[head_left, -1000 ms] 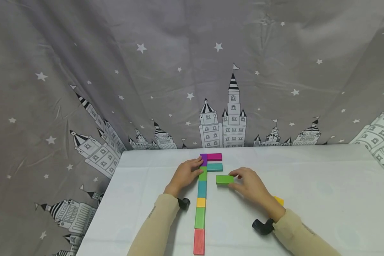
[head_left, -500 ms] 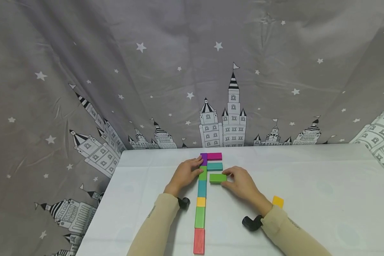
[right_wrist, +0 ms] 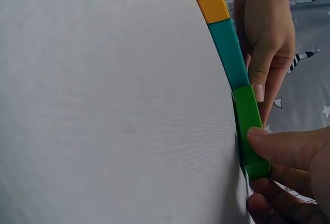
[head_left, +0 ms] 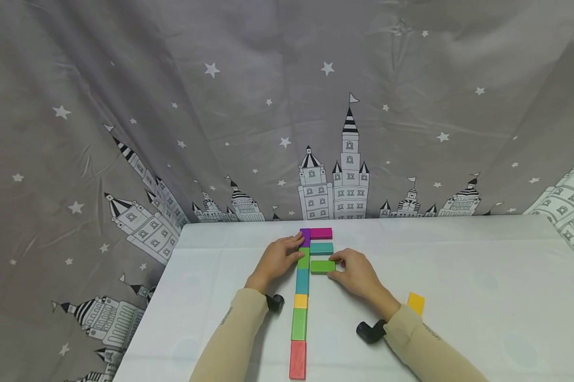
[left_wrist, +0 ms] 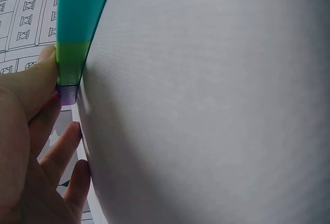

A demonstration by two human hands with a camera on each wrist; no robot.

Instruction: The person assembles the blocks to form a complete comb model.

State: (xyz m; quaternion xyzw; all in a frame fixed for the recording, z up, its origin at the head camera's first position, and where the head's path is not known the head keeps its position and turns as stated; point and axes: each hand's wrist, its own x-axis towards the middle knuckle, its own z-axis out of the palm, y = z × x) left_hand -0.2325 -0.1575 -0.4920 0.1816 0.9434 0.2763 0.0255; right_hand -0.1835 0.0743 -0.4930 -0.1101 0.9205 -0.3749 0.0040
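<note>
My right hand (head_left: 358,273) pinches the right end of a bright green block (head_left: 319,267) between thumb and fingers. That block lies crosswise; its left end is beside the long column, and whether they touch I cannot tell. My left hand (head_left: 276,261) rests against the column's far end, with a fingertip on the purple block (head_left: 305,233) and the thumb on the light green block (left_wrist: 72,59) of the column. Just beyond the held block, a teal block (head_left: 322,249) and a magenta block (head_left: 321,233) extend rightward from the column in parallel.
Toward me the column continues with a blue-teal block (head_left: 302,281), a small yellow block (head_left: 300,301), another green block (head_left: 298,324) and a red block (head_left: 298,359). A loose yellow block (head_left: 416,303) lies by my right sleeve. A grey castle-print curtain (head_left: 287,106) hangs behind the white table (head_left: 482,297).
My right hand has slid the bright green block left, up beside the column. The left hand has stayed where it was. More of the loose yellow block shows.
</note>
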